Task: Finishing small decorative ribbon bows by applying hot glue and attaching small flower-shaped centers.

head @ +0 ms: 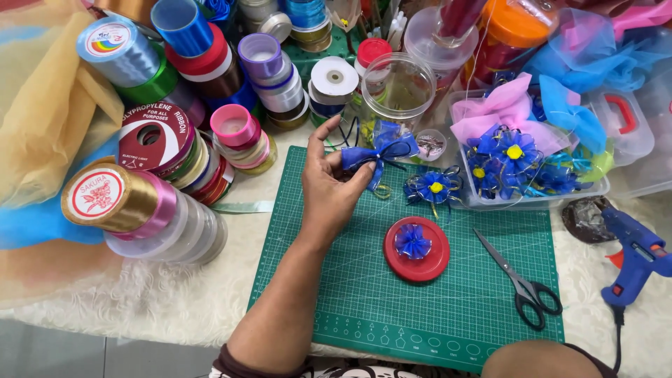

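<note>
- The blue satin ribbon bow with a sheer blue layer (378,150) sits up in our left hand (334,183), above the far edge of the green gridded cutting mat (364,294), and this head view is the only one we get.
- Our left fingers are curled round the bow, thumb (360,183) pressing under its knot and the index finger (320,136) raised behind it, so that is a firm pinch on the bow.
- Thin dark cord trails from the bow's middle toward the mat.
- Our right hand is out of the picture; only a bare bit of arm (539,360) shows at the bottom edge, so we cannot tell how those fingers stand.
- Just beside the bow, to the right, a finished blue ribbon flower with a yellow centre (432,186) lies on the mat.
- Nearer us, a round red lid (417,260) rests on the mat with a small ruffled blue ribbon piece (412,241) on it.
- Black-handled scissors (521,283) lie closed on the mat's right side, well apart from the left hand.
- A blue hot glue gun (635,255) rests off the mat on the white fluffy cloth (175,297).
- Beyond the flower, a clear plastic tray (602,187) holds more blue flowers and pink and blue sheer fabric.
- Stacked ribbon spools in many colours (189,140) crowd the left, with a clear round jar (397,87) just behind the bow.
</note>
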